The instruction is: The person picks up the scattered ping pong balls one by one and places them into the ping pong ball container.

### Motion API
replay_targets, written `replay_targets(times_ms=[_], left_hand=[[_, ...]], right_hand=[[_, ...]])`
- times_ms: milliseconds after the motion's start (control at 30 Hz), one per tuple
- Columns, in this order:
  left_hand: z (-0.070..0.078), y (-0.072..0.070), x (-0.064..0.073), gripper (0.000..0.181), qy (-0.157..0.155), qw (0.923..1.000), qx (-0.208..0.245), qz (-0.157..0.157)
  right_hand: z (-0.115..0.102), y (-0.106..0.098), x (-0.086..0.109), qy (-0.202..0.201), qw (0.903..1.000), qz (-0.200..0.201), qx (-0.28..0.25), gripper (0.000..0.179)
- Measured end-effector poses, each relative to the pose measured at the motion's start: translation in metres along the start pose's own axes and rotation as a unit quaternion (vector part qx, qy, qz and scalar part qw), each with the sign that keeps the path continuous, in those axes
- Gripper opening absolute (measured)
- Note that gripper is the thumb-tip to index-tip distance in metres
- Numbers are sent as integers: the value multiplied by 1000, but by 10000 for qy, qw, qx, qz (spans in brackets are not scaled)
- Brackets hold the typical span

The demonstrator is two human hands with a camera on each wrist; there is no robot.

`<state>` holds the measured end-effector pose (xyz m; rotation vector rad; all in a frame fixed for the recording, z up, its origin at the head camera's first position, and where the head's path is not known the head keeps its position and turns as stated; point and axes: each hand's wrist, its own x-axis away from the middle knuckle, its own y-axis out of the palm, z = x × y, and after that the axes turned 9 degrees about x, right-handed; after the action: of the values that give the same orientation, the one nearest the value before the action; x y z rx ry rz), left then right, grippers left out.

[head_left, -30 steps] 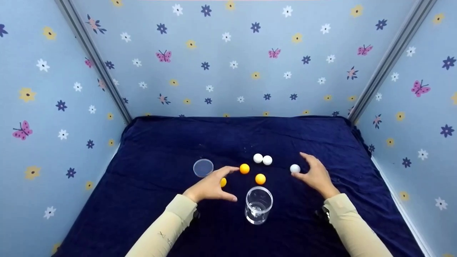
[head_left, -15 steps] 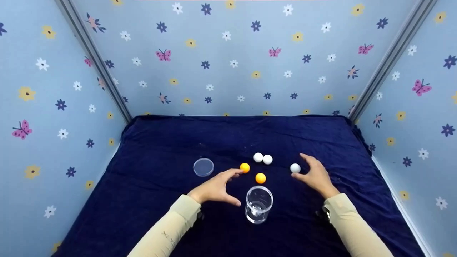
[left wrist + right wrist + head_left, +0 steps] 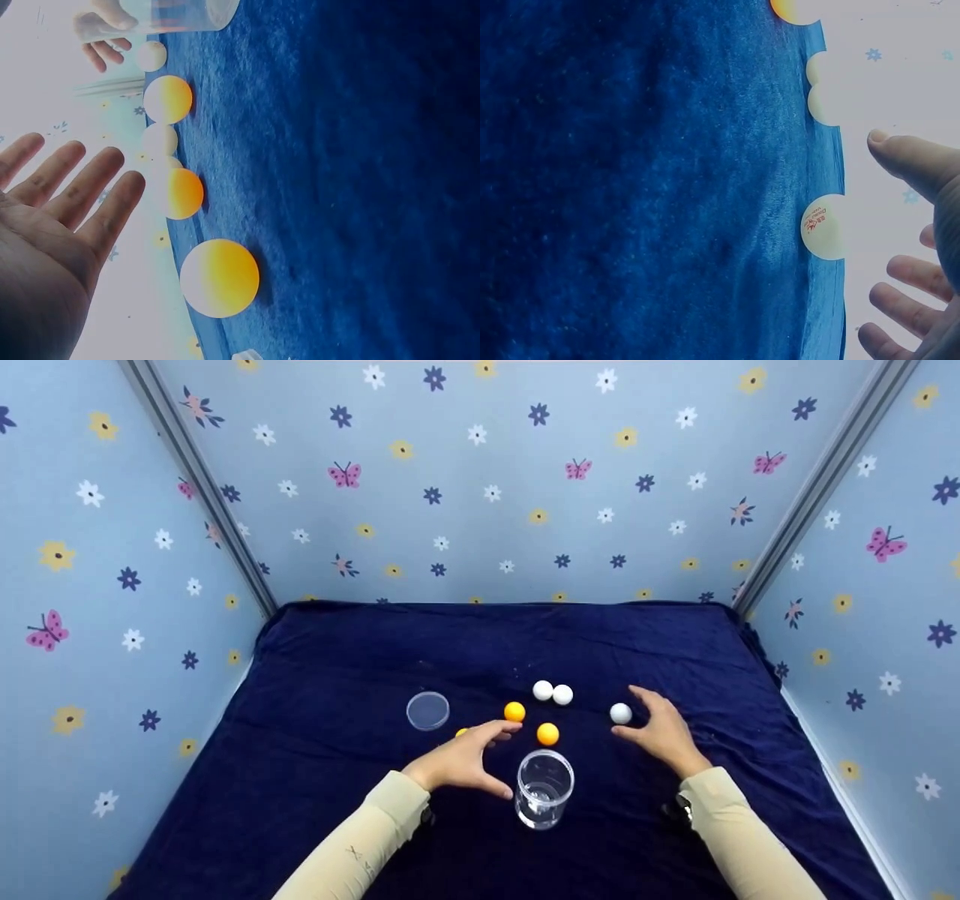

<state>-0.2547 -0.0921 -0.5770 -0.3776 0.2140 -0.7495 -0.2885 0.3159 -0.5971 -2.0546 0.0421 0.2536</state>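
both spread wide and empty, the left hand [image 3: 466,757] should steady the clear jar [image 3: 546,802] beside it, the right hand [image 3: 661,733] softly pinch its nearest white ball [image 3: 620,714].

– Look, the left hand [image 3: 461,760] covers most of that orange ball [image 3: 460,732], just a sliver peeking past its far side!
– And over right, the red print [image 3: 815,220] on the lone white ball [image 3: 830,244], too tiny to read!
– The clear jar [image 3: 184,15], meanwhile, is chopped off by the left wrist view's top edge!
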Motion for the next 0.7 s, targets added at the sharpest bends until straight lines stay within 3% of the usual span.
replay_targets(times_ms=[700], left_hand=[[-1, 18, -6, 106, 142, 9997, 103, -157]], right_hand=[[7, 3, -5, 123, 9998, -141, 8, 90]])
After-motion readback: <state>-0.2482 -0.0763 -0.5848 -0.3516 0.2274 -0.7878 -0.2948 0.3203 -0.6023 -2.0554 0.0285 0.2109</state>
